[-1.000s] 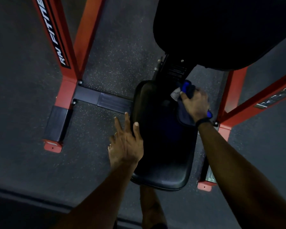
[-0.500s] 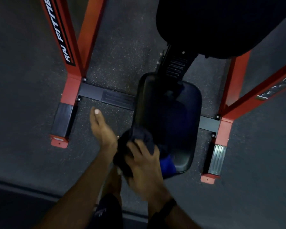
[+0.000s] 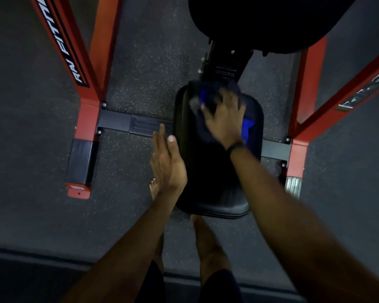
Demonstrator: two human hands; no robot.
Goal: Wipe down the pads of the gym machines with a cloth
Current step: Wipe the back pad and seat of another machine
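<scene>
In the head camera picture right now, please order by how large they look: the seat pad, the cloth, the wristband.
1. seat pad, largest.
2. cloth, partly hidden under the right hand.
3. wristband, smallest.

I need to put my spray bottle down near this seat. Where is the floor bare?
Bare floor lies left of the seat pad, between the red upright and the black crossbar, and again nearer you, below that bar. It is crowded on the pad, where the right hand presses the cloth.
</scene>
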